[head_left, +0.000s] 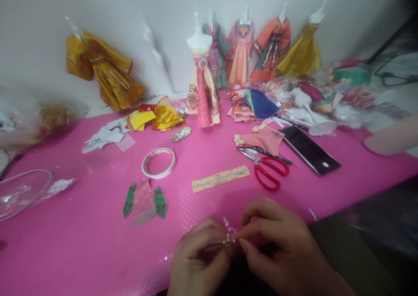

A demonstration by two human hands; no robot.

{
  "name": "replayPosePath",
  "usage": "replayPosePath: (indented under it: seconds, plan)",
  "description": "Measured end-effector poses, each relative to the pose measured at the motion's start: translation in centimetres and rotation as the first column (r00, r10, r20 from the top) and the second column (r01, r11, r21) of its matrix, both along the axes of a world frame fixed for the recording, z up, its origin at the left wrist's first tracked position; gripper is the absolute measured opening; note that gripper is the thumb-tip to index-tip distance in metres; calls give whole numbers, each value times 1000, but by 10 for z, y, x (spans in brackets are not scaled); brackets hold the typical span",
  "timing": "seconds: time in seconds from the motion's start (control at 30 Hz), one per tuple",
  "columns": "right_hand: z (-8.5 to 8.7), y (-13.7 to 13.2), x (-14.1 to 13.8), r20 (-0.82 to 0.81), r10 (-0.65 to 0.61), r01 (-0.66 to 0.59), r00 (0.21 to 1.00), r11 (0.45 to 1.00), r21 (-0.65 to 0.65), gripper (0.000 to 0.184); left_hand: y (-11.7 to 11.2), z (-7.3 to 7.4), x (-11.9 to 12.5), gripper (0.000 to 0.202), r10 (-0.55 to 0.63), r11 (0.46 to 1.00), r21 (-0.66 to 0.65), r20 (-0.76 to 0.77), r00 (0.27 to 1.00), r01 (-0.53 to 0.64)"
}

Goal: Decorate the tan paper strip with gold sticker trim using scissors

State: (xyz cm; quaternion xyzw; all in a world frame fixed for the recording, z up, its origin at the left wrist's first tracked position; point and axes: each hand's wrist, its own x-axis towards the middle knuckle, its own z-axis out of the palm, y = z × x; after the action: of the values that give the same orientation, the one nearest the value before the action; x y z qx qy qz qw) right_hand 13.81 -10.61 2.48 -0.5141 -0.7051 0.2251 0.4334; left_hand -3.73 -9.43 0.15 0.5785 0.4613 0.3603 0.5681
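Note:
At the near edge of the table, my left hand (203,253) pinches a small piece dotted with white beads (229,237). My right hand (281,241) meets it from the right, thumb and forefinger closed on the same beaded piece. Much of that piece is hidden by my fingers, so its full shape does not show. Just beyond my hands lie a patterned tan strip (220,178) and red-handled scissors (269,169). To the left, a pink panel (143,195) lies between two green pieces (160,202), below a roll of white tape (159,163).
A dress form (203,86) in a pink and cream dress stands on the pink table cover (94,226). Several small costumes lean on the wall behind. A black phone (310,150), pink fabric (264,138) and an oval glittery case (181,134) lie nearby. Another person's arm (392,137) rests at right.

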Motion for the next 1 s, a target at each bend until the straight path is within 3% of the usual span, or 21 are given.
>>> replayPosePath:
  seconds: [0.17, 0.37, 0.47, 0.6, 0.67, 0.73, 0.8, 0.9, 1.0]
  plan:
    - [-1, -1, 0, 13, -28, 27, 1000, 999, 39, 16, 0, -1, -1, 6, 28, 981, -194, 91, 995, -9]
    - [2, 0, 2, 48, -16, 12, 999, 996, 84, 22, 2, -3, 0, 17, 63, 890, -454, 207, 976, 39]
    - [2, -1, 2, 57, -17, 10, 998, 993, 119, 29, 4, -5, 1, 22, 113, 867, -495, 298, 948, 53]
    - [-2, -4, 5, 59, -173, 161, 983, 972, 169, 26, 4, -7, -2, 22, 215, 867, -496, 279, 936, -51]
    - [-4, -5, 7, 40, -195, 193, 980, 980, 52, 26, 3, -7, -4, 20, 230, 872, -481, 249, 941, -86]
    - [-4, -4, 7, -19, -113, 108, 993, 981, -158, 18, 3, -6, -6, 19, 217, 882, -464, 247, 944, -81]
    - [-3, -2, 7, -113, -28, -11, 993, 943, -333, 8, 3, -5, -7, 20, 168, 896, -444, 265, 950, -35]
    - [0, 1, 7, -192, 11, -93, 981, 901, -424, 11, 3, -1, -10, 25, 118, 910, -414, 279, 953, 9]
    - [5, 4, 8, -197, 2, -88, 980, 899, -428, 9, 3, 1, -18, 30, 226, 910, -405, 304, 926, -89]
